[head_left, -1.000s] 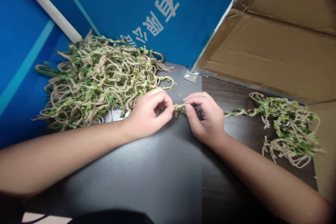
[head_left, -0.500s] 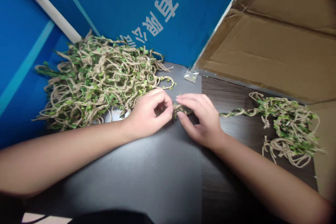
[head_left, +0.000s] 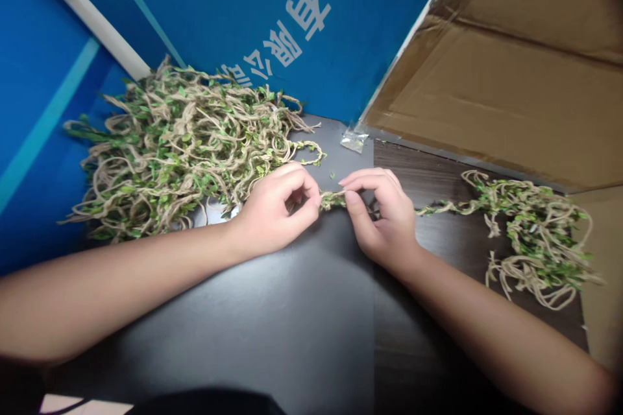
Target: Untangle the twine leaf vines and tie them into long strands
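Observation:
A twine with green leaves [head_left: 333, 200] runs between my two hands, low over the grey surface. My left hand [head_left: 285, 211] pinches it between thumb and forefinger, the fingers curled into a ring. On the other side, my right hand [head_left: 382, 214] holds the twine at its thumb and fingertips. Past the right hand, the leafy strand [head_left: 445, 208] continues to a smaller heap of leafy twine [head_left: 540, 233]. Behind my left hand lies a large tangled pile of leafy twine [head_left: 189, 149].
A blue panel with white characters [head_left: 311, 19] stands at the back, and a cardboard wall [head_left: 511, 91] rises at the right. A small clear plastic packet [head_left: 354, 141] lies by their corner. The grey sheet [head_left: 292, 318] meets dark wood-grain tabletop [head_left: 413, 331]. A loose leaf [head_left: 332, 175] lies beyond the twine.
My right hand has moved a little to the right, away from the left, and its fingertips have closed on the twine. More twine shows between the hands. My left hand stays put.

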`<state>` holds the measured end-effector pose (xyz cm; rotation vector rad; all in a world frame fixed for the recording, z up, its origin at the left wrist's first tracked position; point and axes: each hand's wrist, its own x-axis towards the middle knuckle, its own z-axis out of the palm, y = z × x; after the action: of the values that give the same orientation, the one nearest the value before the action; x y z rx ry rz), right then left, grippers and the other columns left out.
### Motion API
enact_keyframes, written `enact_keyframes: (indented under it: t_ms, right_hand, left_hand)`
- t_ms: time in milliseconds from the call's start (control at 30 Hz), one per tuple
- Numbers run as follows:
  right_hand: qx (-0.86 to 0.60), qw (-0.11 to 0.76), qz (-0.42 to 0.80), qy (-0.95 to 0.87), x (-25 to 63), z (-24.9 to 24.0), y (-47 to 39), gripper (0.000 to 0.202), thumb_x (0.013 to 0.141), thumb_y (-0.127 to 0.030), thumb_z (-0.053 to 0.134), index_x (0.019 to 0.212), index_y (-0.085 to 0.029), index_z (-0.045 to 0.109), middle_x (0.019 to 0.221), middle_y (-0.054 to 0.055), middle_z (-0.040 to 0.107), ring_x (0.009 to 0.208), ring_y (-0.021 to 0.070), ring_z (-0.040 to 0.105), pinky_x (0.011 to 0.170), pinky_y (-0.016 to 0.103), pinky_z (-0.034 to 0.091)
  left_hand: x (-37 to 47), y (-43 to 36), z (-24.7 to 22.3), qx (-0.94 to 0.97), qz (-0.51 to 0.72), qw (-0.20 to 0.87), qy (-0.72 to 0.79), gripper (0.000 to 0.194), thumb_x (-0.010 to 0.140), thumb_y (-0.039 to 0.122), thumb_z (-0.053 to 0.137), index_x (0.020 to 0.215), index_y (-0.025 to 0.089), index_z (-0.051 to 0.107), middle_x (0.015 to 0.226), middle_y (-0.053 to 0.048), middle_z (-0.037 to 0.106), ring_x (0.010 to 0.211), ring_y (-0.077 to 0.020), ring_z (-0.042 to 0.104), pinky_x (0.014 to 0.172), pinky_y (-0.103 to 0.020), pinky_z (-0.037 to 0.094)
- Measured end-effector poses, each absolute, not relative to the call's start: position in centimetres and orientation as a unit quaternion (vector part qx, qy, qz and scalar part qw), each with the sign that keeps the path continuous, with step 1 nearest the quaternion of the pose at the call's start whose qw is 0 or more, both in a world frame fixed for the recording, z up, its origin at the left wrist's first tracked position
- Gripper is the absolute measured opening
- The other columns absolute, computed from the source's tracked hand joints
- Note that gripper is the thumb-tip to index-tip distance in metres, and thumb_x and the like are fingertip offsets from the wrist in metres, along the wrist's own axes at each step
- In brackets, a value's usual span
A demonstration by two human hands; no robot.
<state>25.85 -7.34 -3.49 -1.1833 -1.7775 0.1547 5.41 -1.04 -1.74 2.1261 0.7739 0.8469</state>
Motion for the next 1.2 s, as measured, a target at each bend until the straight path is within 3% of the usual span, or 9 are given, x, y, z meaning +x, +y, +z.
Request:
enact_keyframes:
  t_ms: [400, 633, 733, 867, 1000, 1200]
  right_hand:
    - [-0.513, 0.559, 0.151, -0.634, 26.0, -4.6, -7.2, 0.004, 0.101, -0.02, 0.057, 0.105, -0.022, 0.058, 0.1, 0.006, 0.066, 0.096, 0.0198, 0.066, 0.086, 0.038, 0.054]
    - [-0.512, 0.498, 0.119, -0.69, 26.1, -4.4, -7.0, 0.029, 0.099, -0.01, 0.053, 0.123, -0.024, 0.063, 0.099, 0.004, 0.067, 0.089, 0.0169, 0.065, 0.082, 0.035, 0.053]
    - [-0.492, 0.458, 0.112, -0.732, 26.2, -4.1, -6.9, 0.031, 0.098, -0.004, 0.047, 0.109, -0.023, 0.069, 0.093, 0.004, 0.067, 0.088, 0.0178, 0.064, 0.08, 0.036, 0.051]
    - [-0.486, 0.468, 0.128, -0.727, 26.1, -4.0, -6.9, 0.021, 0.092, -0.001, 0.049, 0.088, -0.02, 0.058, 0.09, 0.004, 0.066, 0.088, 0.0178, 0.062, 0.081, 0.036, 0.048]
    - [-0.482, 0.483, 0.159, -0.713, 26.1, -4.0, -7.1, 0.022, 0.086, -0.001, 0.053, 0.084, -0.021, 0.047, 0.092, 0.004, 0.065, 0.088, 0.0178, 0.062, 0.08, 0.035, 0.047]
    - [-0.483, 0.481, 0.183, -0.708, 26.0, -3.6, -7.3, 0.022, 0.088, -0.009, 0.059, 0.081, -0.022, 0.043, 0.093, 0.005, 0.065, 0.085, 0.018, 0.06, 0.079, 0.035, 0.045]
  left_hand:
    - [5.4, -1.0, -1.8, 0.818, 0.332, 0.363, 0.299, 0.008, 0.088, 0.014, 0.059, 0.081, 0.016, 0.063, 0.08, -0.002, 0.06, 0.074, -0.014, 0.054, 0.068, -0.028, 0.043]
    - [5.4, -1.0, -1.8, 0.816, 0.329, 0.367, 0.302, 0.008, 0.087, 0.013, 0.06, 0.081, 0.015, 0.064, 0.081, -0.001, 0.06, 0.074, -0.0128, 0.054, 0.068, -0.027, 0.042]
    - [5.4, -1.0, -1.7, 0.812, 0.333, 0.37, 0.306, 0.007, 0.087, 0.013, 0.06, 0.081, 0.015, 0.064, 0.081, -0.002, 0.06, 0.074, -0.0127, 0.054, 0.067, -0.026, 0.042]
    - [5.5, -1.1, -1.7, 0.81, 0.329, 0.37, 0.314, 0.009, 0.087, 0.014, 0.059, 0.08, 0.015, 0.064, 0.08, -0.002, 0.06, 0.073, -0.0128, 0.054, 0.068, -0.026, 0.042]
    - [5.5, -1.0, -1.8, 0.807, 0.331, 0.369, 0.321, 0.01, 0.087, 0.015, 0.058, 0.08, 0.015, 0.064, 0.079, -0.001, 0.059, 0.072, -0.0123, 0.054, 0.066, -0.026, 0.041]
    - [5.5, -0.9, -1.9, 0.805, 0.335, 0.368, 0.321, 0.009, 0.088, 0.015, 0.059, 0.08, 0.014, 0.064, 0.078, 0.0, 0.059, 0.072, -0.0114, 0.053, 0.065, -0.024, 0.041]
